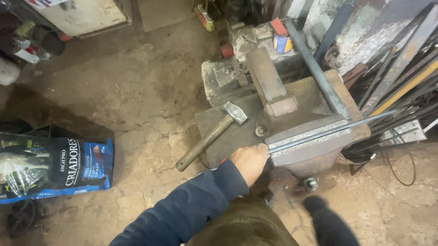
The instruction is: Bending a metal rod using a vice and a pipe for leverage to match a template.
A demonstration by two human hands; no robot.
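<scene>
Left hand (250,162) clenched around the near end of a thin steel rod (327,132) at a bench vise (308,143).
Rod lies along the vise jaws; a wooden-handled hammer (213,135) rests on the bench (231,134) just left of the vise; right hand out of view.

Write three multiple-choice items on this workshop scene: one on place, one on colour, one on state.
1. Where does the hammer lie?
A. On the block left of the vise
B. On the floor
C. In the vise

2. What colour is the left hand's sleeve?
A. Red
B. Dark blue
C. White

3. How is the thin rod kept?
A. Loose on the floor
B. Leaning on a wall
C. Lying along the vise jaws, hand at its end

Answers: A, head and handle rest on the block; B, the forearm shows navy cloth; C, it runs along the jaws.
</scene>
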